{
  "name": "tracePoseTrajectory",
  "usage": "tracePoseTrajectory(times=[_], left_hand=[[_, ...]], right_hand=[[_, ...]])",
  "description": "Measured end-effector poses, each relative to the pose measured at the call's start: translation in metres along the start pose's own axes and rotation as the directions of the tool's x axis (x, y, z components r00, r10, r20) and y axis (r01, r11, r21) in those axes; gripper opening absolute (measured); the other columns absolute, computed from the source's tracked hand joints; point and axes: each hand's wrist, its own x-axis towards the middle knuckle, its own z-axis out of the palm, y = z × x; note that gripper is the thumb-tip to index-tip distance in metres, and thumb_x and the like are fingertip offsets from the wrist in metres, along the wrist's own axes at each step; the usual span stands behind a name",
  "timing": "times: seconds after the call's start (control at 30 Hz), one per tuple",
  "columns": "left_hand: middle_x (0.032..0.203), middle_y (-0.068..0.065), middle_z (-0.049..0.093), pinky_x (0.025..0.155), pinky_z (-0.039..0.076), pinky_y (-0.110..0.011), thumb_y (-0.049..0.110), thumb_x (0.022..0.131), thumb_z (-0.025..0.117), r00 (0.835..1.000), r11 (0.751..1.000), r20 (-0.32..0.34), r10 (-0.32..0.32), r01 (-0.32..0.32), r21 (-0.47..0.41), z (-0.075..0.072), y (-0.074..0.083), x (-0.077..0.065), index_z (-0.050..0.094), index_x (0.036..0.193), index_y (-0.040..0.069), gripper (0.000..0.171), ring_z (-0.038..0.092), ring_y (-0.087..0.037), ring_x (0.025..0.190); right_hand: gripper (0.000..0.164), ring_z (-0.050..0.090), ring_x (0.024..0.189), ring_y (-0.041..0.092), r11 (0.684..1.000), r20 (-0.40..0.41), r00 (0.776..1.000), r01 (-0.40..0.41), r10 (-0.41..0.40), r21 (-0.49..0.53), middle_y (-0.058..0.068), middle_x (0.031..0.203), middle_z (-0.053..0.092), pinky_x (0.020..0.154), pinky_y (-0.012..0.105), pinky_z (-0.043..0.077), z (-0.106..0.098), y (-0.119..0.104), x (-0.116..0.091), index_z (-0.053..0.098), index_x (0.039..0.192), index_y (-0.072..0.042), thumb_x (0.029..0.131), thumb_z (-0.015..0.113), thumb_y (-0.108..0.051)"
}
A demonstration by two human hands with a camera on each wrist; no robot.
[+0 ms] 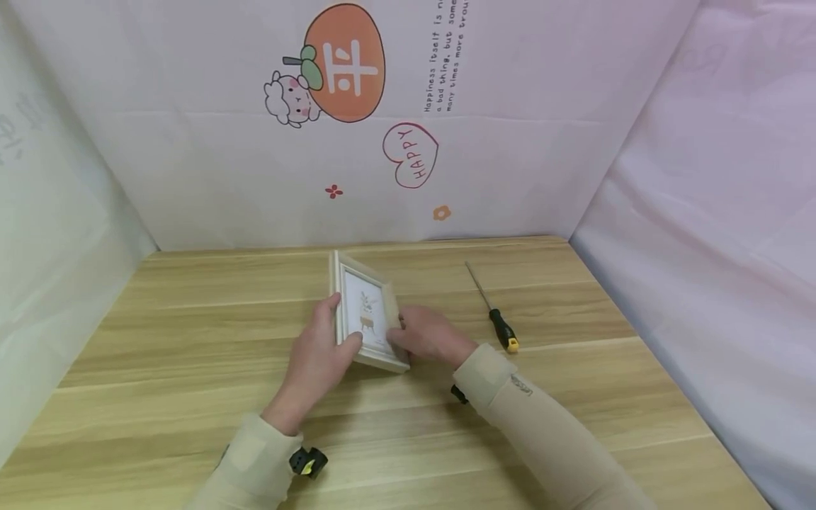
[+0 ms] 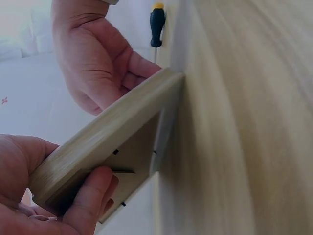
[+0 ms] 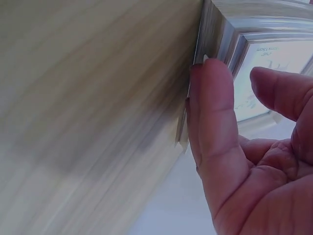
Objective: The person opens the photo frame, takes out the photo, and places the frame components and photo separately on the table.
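Note:
A light wooden picture frame with a small plant picture behind its front stands tilted over the table. My left hand grips its near left part, the thumb on the front border and the fingers behind against the back panel. At the frame's right side is my right hand. In the right wrist view its fingers lie fairly straight along the frame's outer edge, while the thumb stands off from the front. Small dark tabs show on the back.
A screwdriver with a black and yellow handle lies to the right on the wood-grain table, its shaft pointing away. White printed cloth hangs behind the table, and plain cloth walls close off both sides.

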Motion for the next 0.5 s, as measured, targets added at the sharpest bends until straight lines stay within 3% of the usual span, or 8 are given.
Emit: tracePoseTrajectory(times=[0.07, 0.27, 0.5], left_hand=[[0.129, -0.022, 0.056, 0.071, 0.051, -0.041, 0.031, 0.087, 0.063, 1.000, 1.000, 0.011, -0.012, 0.012, -0.022, 0.005, -0.002, 0.001, 0.024, 0.153, 0.011, 0.079, 0.058, -0.028, 0.091], [0.139, -0.027, 0.049, 0.097, 0.045, -0.052, 0.035, 0.089, 0.064, 0.998, 0.996, 0.052, -0.036, 0.040, -0.085, 0.017, -0.009, 0.002, 0.019, 0.154, 0.010, 0.082, 0.056, -0.032, 0.111], [0.137, -0.030, 0.049, 0.098, 0.043, -0.052, 0.035, 0.089, 0.065, 0.995, 0.990, 0.079, -0.054, 0.064, -0.125, 0.029, -0.016, 0.006, 0.017, 0.154, 0.009, 0.085, 0.055, -0.033, 0.111]], right_hand=[[0.020, 0.052, 0.058, 0.017, 1.000, -0.012, 1.000, -0.003, 0.003, -0.010, 0.006, 0.076, 0.061, 0.049, 0.030, 0.041, -0.001, 0.003, -0.001, 0.057, 0.094, -0.009, 0.089, 0.055, -0.029], [0.021, 0.051, 0.053, 0.017, 0.997, -0.050, 0.999, -0.015, 0.012, -0.070, 0.007, 0.070, 0.059, 0.045, 0.030, 0.040, -0.004, 0.010, -0.002, 0.057, 0.084, -0.007, 0.087, 0.056, -0.028], [0.024, 0.048, 0.049, 0.016, 0.989, -0.066, 0.997, -0.043, 0.034, -0.141, 0.005, 0.063, 0.058, 0.041, 0.029, 0.036, -0.007, 0.016, -0.001, 0.058, 0.074, -0.009, 0.087, 0.057, -0.029]])
